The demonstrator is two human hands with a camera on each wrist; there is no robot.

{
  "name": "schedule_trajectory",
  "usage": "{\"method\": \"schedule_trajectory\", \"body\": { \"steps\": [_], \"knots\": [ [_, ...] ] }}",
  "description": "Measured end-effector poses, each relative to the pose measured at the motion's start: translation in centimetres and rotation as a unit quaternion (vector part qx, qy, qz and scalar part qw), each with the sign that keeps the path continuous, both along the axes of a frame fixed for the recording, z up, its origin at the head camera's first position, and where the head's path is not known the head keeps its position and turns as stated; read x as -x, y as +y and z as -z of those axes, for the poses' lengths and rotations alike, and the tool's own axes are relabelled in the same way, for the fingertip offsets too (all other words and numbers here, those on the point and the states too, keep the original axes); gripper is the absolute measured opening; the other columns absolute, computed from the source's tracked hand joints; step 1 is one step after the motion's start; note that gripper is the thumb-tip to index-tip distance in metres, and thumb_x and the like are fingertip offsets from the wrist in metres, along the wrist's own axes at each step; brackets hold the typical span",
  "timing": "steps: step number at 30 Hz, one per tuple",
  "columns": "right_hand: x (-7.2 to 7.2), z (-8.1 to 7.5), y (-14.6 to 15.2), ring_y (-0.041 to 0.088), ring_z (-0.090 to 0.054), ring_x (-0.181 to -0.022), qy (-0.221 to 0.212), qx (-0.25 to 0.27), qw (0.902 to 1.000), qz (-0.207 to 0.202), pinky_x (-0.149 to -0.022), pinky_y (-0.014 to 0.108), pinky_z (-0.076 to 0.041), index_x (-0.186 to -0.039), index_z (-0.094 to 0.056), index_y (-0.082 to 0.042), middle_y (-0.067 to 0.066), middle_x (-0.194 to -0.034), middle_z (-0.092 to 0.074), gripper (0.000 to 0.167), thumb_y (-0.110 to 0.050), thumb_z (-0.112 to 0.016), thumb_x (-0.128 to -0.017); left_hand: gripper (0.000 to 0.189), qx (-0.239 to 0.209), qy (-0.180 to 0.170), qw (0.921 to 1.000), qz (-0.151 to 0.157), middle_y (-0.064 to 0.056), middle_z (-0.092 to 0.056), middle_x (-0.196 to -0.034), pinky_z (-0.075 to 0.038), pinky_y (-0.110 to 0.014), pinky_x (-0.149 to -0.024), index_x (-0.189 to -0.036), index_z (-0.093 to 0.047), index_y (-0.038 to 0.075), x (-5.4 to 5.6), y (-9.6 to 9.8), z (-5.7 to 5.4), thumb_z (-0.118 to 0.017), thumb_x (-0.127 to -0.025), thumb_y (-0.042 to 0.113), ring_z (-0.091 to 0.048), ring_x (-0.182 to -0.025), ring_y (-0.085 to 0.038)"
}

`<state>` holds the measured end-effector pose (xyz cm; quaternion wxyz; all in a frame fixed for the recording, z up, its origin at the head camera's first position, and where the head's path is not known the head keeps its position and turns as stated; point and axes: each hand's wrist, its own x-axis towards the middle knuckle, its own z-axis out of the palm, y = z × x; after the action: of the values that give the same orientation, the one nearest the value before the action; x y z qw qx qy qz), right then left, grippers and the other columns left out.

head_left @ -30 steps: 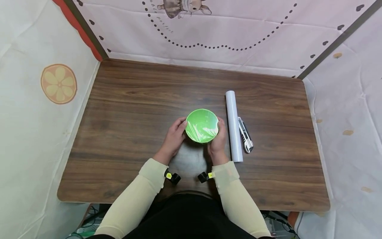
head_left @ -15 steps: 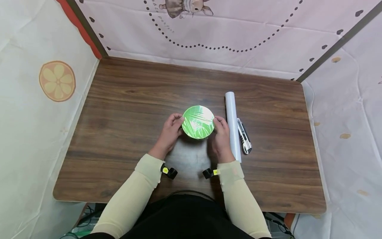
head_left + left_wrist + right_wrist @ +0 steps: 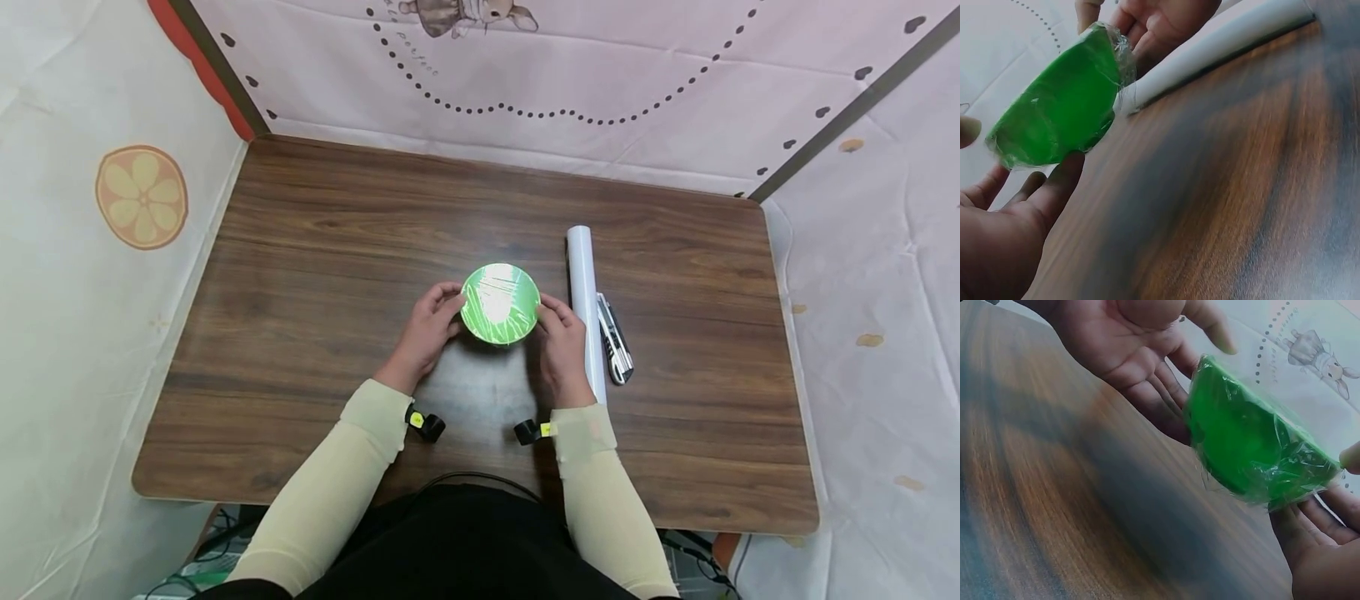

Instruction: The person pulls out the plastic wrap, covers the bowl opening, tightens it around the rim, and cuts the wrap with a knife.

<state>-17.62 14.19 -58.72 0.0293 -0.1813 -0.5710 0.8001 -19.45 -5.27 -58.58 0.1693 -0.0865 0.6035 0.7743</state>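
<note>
A green bowl [image 3: 500,304] covered with clear cling film is held above the table between both hands. In the right wrist view, crumpled film clings round the outside of the bowl [image 3: 1241,434]. My left hand [image 3: 423,333] grips its left side, thumb by the rim and fingers [image 3: 1063,181] below. Across from it my right hand [image 3: 561,346] holds the right side, its thumb [image 3: 1088,14] at the rim and its fingers against the outer wall. Glare covers much of the film on top. The bowl's inside shows only as green through the film.
A white roll [image 3: 585,304] lies lengthwise on the wooden table [image 3: 337,225], just right of my right hand. Beside the roll rests a utility knife [image 3: 615,340]. Printed cloth walls [image 3: 510,142] stand along the back and both sides.
The bowl has moved slightly left and away from me. My right hand has gone from wrapping its side to holding the edge with thumb and fingertips. Glare on the film has grown.
</note>
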Motion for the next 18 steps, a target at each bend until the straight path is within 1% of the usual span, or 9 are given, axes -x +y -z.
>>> {"method": "schedule_trajectory", "body": {
  "steps": [3, 7, 9, 14, 18],
  "knots": [
    [0.1, 0.3, 0.1, 0.01, -0.065, -0.087, -0.002, 0.005, 1.0, 0.001, -0.084, 0.026, -0.054, -0.106, -0.066, 0.001, 0.002, -0.096, -0.068, 0.019, -0.005, -0.059, -0.09, 0.033, 0.018, 0.006, 0.9998, 0.006, -0.012, -0.055, -0.127, -0.054, -0.034, -0.083, -0.13, -0.05, 0.0, 0.0, -0.2, 0.2, -0.05, -0.101, 0.016, -0.059, -0.097, -0.009],
    [0.2, 0.7, 0.2, 0.009, -0.065, -0.086, -0.011, 0.01, 0.9999, -0.006, -0.083, 0.026, -0.054, -0.103, -0.066, -0.002, 0.002, -0.096, -0.066, 0.015, -0.005, -0.059, -0.09, 0.035, 0.048, 0.006, 0.9988, 0.009, -0.013, -0.057, -0.125, -0.052, -0.041, -0.087, -0.131, -0.054, 0.0, 0.0, -0.3, 0.8, -0.051, -0.1, 0.016, -0.059, -0.091, -0.009],
    [0.3, 0.9, 0.3, 0.009, -0.064, -0.087, -0.016, 0.006, 0.9998, -0.01, -0.083, 0.025, -0.054, -0.105, -0.066, -0.001, 0.002, -0.098, -0.066, 0.017, -0.005, -0.058, -0.091, 0.035, 0.057, 0.003, 0.9983, 0.01, -0.013, -0.058, -0.124, -0.052, -0.041, -0.087, -0.13, -0.055, 0.001, 0.0, -0.4, 1.0, -0.052, -0.1, 0.018, -0.059, -0.091, -0.009],
    [0.4, 1.4, 0.4, 0.01, -0.063, -0.09, -0.03, -0.002, 0.9994, -0.014, -0.081, 0.023, -0.054, -0.111, -0.064, 0.002, 0.004, -0.103, -0.064, 0.022, -0.008, -0.058, -0.092, 0.035, 0.058, -0.009, 0.9983, 0.008, -0.012, -0.058, -0.127, -0.052, -0.042, -0.09, -0.13, -0.056, 0.002, 0.0, -0.4, 1.5, -0.054, -0.099, 0.019, -0.06, -0.095, -0.01],
    [0.4, 1.9, 0.4, 0.011, -0.062, -0.091, -0.039, -0.008, 0.9991, -0.016, -0.081, 0.022, -0.053, -0.112, -0.064, 0.003, 0.005, -0.105, -0.063, 0.024, -0.008, -0.058, -0.092, 0.036, 0.056, -0.017, 0.9983, 0.006, -0.014, -0.057, -0.13, -0.054, -0.039, -0.089, -0.131, -0.055, 0.002, 0.1, -0.4, 2.0, -0.054, -0.099, 0.018, -0.06, -0.095, -0.009]
  ]
}}
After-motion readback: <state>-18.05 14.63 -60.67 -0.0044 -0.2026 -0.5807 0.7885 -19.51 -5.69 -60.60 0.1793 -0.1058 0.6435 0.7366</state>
